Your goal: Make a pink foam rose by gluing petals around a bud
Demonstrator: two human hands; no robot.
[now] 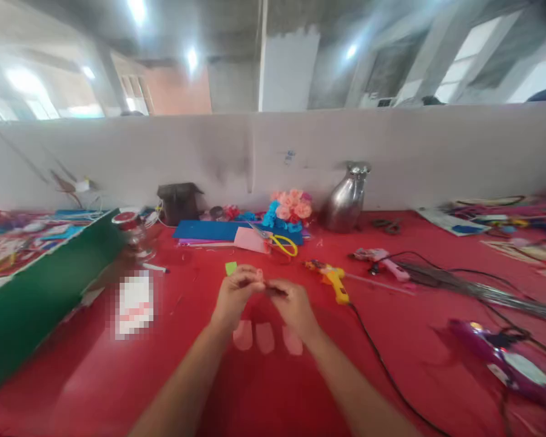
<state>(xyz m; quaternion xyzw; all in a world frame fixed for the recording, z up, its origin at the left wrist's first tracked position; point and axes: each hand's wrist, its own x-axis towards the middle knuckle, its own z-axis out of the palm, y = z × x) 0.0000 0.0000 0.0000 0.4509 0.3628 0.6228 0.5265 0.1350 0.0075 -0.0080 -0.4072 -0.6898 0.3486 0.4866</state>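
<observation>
My left hand is closed in a pinch on a small pink paper piece, whose top edge shows above the fingertips. Close beside it, my right hand has its thumb and fingers pressed together; what they grip is too small and blurred to name. Three pale pink petal-shaped pieces lie in a row on the red table below my hands, one partly covered by my right wrist. A bright green paper scrap lies just behind my left hand.
Yellow-handled scissors rest on a pink sheet and blue sheets. Behind are paper flowers and a metal jug. A corded yellow glue gun and pink glue gun lie right. A green-sided box stands left.
</observation>
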